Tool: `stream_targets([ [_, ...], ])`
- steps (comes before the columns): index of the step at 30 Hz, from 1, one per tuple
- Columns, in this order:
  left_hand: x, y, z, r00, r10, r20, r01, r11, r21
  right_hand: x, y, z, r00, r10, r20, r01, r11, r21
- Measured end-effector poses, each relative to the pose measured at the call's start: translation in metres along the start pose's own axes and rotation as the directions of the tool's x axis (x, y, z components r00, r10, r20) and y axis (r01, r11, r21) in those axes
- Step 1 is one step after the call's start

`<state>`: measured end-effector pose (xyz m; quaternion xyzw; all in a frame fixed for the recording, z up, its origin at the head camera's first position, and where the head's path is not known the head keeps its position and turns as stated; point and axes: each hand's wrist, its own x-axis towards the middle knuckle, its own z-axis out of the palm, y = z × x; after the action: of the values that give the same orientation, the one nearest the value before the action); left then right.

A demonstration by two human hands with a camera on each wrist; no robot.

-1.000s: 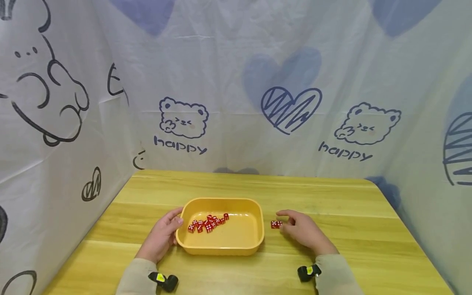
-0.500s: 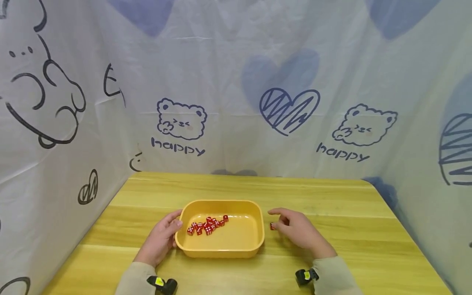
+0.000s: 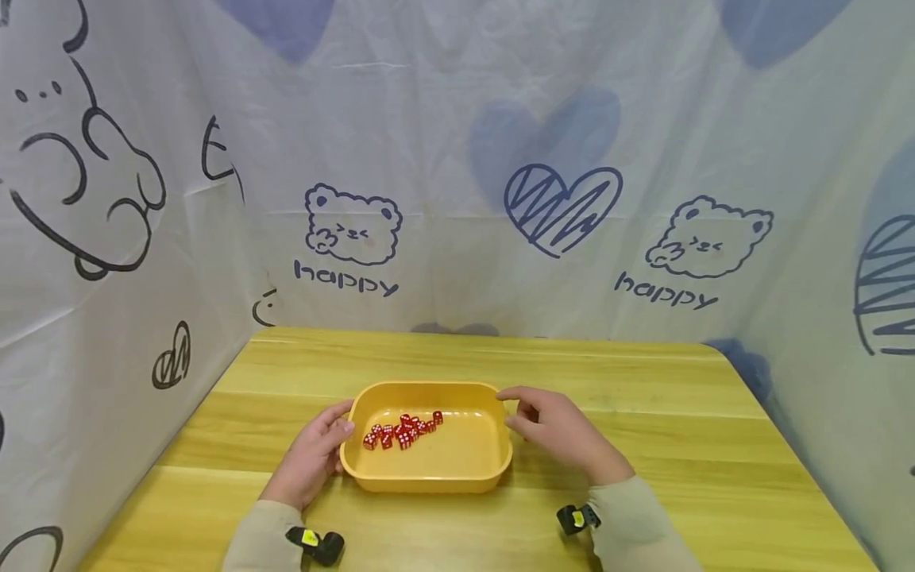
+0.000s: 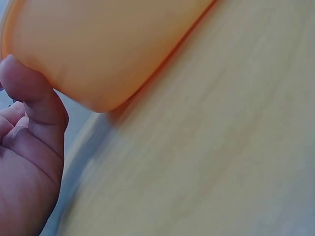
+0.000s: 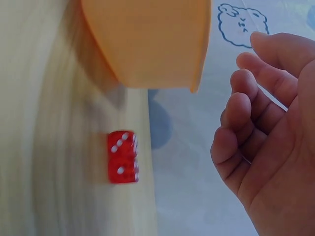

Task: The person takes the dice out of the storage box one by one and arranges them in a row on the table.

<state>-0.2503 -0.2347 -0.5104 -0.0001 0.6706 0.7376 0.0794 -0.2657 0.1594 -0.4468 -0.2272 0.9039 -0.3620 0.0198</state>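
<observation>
A yellow plastic tray (image 3: 443, 473) stands on the table with several red dice (image 3: 405, 433) gathered in its left half. My left hand (image 3: 307, 461) grips the tray's left end, thumb over the rim; in the left wrist view the thumb (image 4: 34, 93) lies against the tray's wall (image 4: 98, 54). At the right end, my right hand (image 3: 561, 433) hovers by the rim, fingers loosely bent. Nothing shows between those fingers (image 5: 238, 108) in the right wrist view. Two more red dice (image 5: 123, 156) sit side by side on the table there, hidden behind the hand in the head view.
The wooden table (image 3: 286, 373) ends at a white curtain (image 3: 443, 262) with blue hearts and bear drawings, which also hangs along both sides. A small black camera is strapped at each wrist.
My right hand has moved left and away from me, from beside the two loose dice to the tray's right rim. The left hand keeps its hold on the tray.
</observation>
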Motion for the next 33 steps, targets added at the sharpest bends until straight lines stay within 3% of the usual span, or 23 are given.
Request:
stream_targets([
  [13, 0.001, 0.001, 0.001, 1.000, -0.002, -0.004, 0.002, 1.000, -0.008, 0.024, -0.015, 0.006, 0.994, -0.094, 0.046, 0.097, 0.993, -0.069],
  [33, 0.000, 0.001, 0.001, 1.000, -0.003, -0.014, 0.003, 1.000, 0.008, 0.059, -0.032, 0.023, 0.983, -0.076, 0.165, 0.097, 0.988, -0.122],
])
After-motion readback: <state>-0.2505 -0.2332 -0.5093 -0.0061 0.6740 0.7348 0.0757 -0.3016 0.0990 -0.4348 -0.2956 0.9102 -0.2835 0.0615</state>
